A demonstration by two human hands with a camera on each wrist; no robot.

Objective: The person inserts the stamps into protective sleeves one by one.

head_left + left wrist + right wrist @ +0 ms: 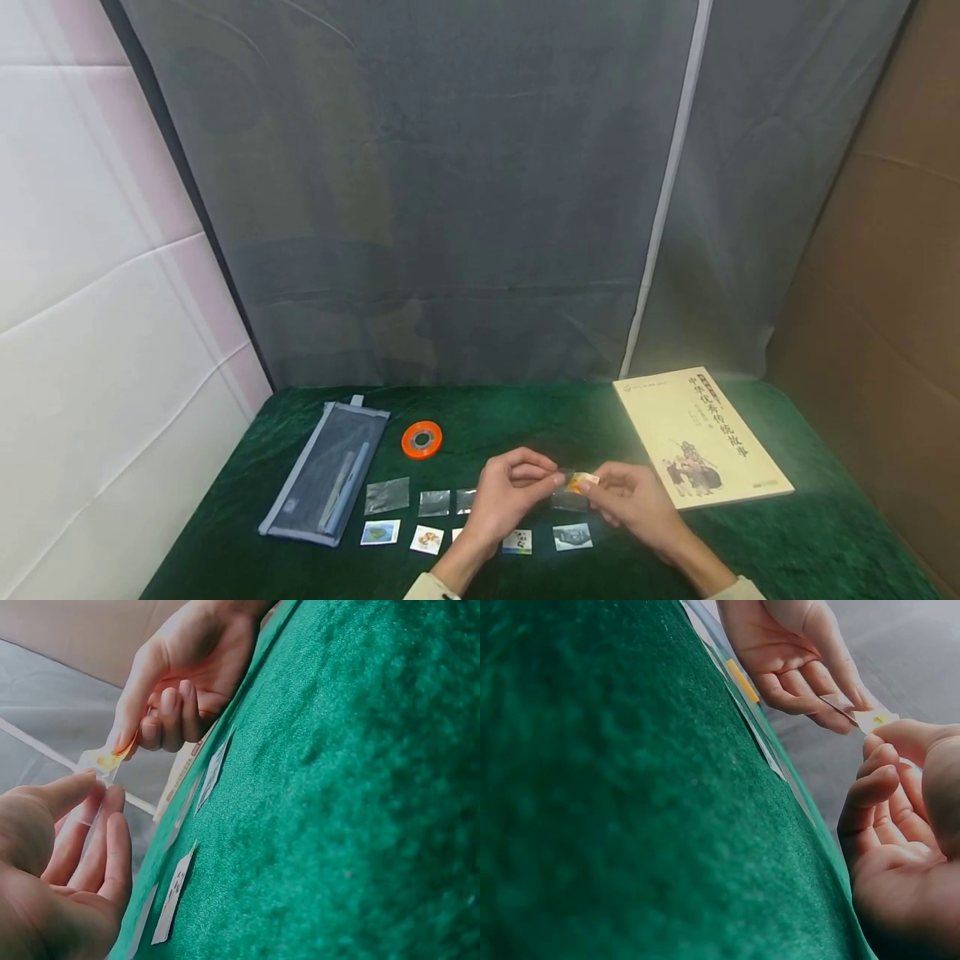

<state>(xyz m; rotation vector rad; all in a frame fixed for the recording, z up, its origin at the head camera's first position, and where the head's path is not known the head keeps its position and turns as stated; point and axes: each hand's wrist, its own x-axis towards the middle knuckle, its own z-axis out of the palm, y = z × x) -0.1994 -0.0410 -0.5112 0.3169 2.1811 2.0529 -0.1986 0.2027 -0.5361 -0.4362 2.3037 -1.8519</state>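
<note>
Above the green cloth, my two hands meet fingertip to fingertip. My right hand (633,504) pinches a small yellow-orange stamp (582,482) between thumb and forefinger. Between its thumb and fingers, my left hand (504,492) holds a small clear plastic sleeve (838,705), seen best in the right wrist view. The stamp's edge is right at the sleeve, overlapping it in the wrist views. Below lies a row of picture stamps, among them a green-blue one (380,532), a panda one (517,542) and a grey one (572,537). My left wrist partly covers another.
Behind the stamps lie several clear sleeves (387,497). A mesh zip pouch (322,475) with pens inside is at the left, and an orange ring-shaped disc (411,447) lies beside it. A cream book (705,437) lies at the right. Grey curtain (450,208) closes the back.
</note>
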